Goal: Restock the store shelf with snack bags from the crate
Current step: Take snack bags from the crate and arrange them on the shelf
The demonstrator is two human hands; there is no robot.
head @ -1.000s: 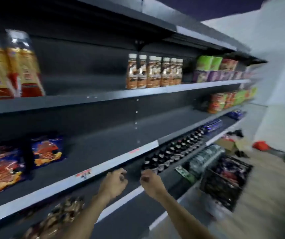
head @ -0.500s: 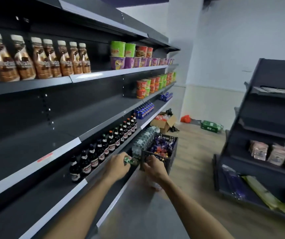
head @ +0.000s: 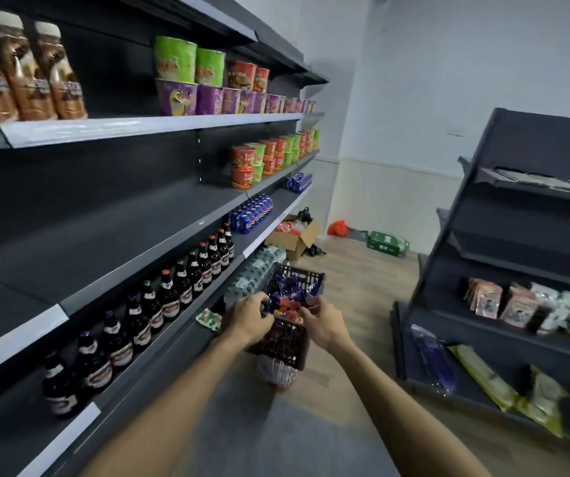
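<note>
We reach both arms down into the black plastic crate (head: 285, 342), which sits on the floor beside the bottom of the dark store shelf (head: 132, 249). Our left hand (head: 247, 318) curls its fingers over the blue and red snack bags (head: 287, 297) heaped in the crate; our right hand (head: 323, 323) pinches the bags from the other side. Brown glass bottles (head: 159, 304) line the shelf to the left, noodle cups (head: 208, 84) above them. A cardboard box (head: 294, 235) lies further down the aisle.
</note>
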